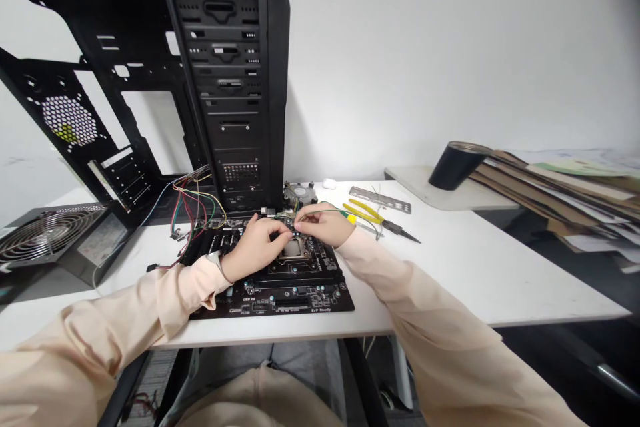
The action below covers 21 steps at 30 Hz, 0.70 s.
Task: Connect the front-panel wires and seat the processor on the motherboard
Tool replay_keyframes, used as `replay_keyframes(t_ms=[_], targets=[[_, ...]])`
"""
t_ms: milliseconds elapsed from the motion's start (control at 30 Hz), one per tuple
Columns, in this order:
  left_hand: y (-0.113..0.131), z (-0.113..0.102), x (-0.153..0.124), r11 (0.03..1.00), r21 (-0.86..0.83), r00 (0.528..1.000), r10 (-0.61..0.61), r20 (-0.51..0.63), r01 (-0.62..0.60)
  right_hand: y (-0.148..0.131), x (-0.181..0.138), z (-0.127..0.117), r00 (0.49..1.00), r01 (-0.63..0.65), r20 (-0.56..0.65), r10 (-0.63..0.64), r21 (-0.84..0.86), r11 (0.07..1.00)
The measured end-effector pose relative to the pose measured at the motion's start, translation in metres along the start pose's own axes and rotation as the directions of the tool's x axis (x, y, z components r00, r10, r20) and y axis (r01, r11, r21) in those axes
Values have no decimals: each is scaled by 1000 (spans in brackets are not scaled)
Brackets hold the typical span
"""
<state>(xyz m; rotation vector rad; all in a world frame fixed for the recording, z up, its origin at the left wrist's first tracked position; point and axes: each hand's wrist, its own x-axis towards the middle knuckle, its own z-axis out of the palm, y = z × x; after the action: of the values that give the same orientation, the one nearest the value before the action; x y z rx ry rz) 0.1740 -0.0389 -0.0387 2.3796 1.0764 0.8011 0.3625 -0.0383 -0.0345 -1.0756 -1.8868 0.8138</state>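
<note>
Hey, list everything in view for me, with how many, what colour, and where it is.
White desk: one, white, under the main items
Motherboard: one, black, flat on desk beneath both hands
Computer case frame: one, black, upright behind motherboard
Power supply: one, black and silver, desk's left end
Wire bundle: one, multicoloured, between case and motherboard
CPU cooler: one, silver and black, behind motherboard
I/O shield: one, grey, right of cooler
Pliers: one pair, yellow handles, right of hands
Small case: one, white, beside cooler
Tilted cup: one, black, far right
Paper and cardboard stack: one, brown and white, far right
Thin wire: one, dark, pinched by right hand
Left hand: one, over motherboard, beige sleeve
Right hand: one, over motherboard, beige sleeve
</note>
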Motion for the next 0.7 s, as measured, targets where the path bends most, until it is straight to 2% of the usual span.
replay_keyframes(t_ms=[233, 533, 700], targets=[[-2, 1, 1, 1000, -25, 999, -11, -46, 10, 9, 3, -10, 994, -27, -105, 32, 45, 999], [-3, -1, 3, 996, -88, 998, -4, -55, -1, 10, 5, -9, 990, -77, -110, 88, 106, 991], [-6, -8, 6, 990, -140, 998, -8, -67, -1, 6, 5, -29, 962, -72, -254, 105, 138, 988]])
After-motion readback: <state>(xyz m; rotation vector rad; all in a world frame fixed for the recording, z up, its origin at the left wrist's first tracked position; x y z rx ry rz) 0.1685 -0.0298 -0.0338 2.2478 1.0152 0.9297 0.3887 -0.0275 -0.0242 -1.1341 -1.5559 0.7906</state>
